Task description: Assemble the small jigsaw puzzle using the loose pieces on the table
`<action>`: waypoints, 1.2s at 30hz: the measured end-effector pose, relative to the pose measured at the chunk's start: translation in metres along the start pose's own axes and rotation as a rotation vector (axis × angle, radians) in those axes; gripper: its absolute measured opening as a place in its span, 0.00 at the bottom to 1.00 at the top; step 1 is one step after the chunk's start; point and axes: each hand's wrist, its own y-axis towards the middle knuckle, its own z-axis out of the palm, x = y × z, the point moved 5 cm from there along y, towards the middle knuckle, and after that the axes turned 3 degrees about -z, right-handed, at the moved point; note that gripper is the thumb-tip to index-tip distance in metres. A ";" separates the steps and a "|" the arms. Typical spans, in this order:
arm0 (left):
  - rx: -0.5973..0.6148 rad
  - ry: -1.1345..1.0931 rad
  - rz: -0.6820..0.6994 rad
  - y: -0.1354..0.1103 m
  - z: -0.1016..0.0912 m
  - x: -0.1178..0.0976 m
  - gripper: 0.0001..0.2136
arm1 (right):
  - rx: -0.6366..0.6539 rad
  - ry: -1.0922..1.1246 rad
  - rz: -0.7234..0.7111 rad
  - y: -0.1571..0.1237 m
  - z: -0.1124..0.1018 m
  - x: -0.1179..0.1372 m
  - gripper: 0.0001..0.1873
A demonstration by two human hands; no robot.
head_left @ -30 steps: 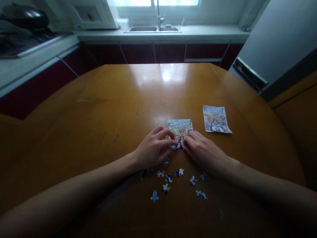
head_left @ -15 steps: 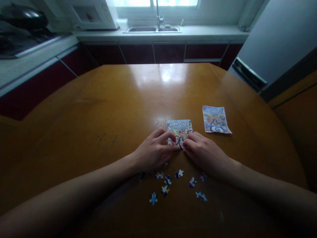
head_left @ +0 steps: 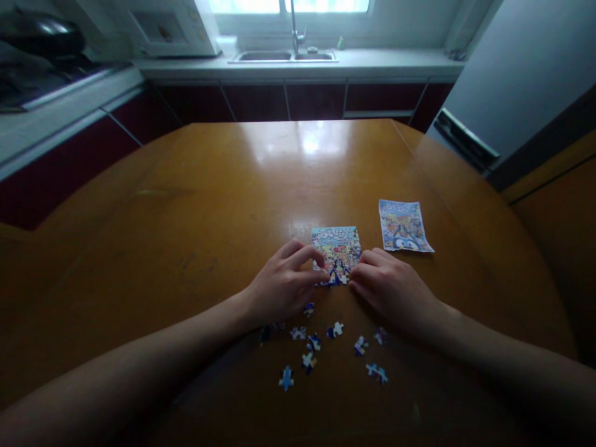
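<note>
A small, partly built jigsaw puzzle (head_left: 336, 247) with a colourful cartoon picture lies on the wooden table (head_left: 209, 205). My left hand (head_left: 282, 287) rests at its lower left edge, fingers curled, fingertips pressing on the bottom row. My right hand (head_left: 393, 288) sits at the lower right edge, fingers together and touching the puzzle's bottom corner. Several loose blue and white puzzle pieces (head_left: 310, 347) lie scattered on the table just below my hands.
A printed reference picture (head_left: 403, 225) lies to the right of the puzzle. Beyond the table runs a kitchen counter with a sink and tap (head_left: 284, 54), a microwave (head_left: 162, 25) at the left, and a grey fridge (head_left: 516, 81) at the right.
My hands have drawn slightly apart at the puzzle's lower edge, showing more of its bottom row. The view has shifted a little; the loose pieces stay where they were.
</note>
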 end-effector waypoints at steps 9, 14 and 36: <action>0.083 0.026 0.026 -0.002 0.007 -0.001 0.20 | -0.030 0.005 -0.029 0.000 0.001 0.006 0.12; 0.086 0.026 0.022 -0.002 0.006 0.000 0.21 | -0.030 0.012 -0.032 -0.001 -0.002 0.006 0.11; 0.041 0.083 0.036 0.002 0.001 -0.002 0.12 | -0.038 0.080 0.076 -0.001 0.005 0.002 0.08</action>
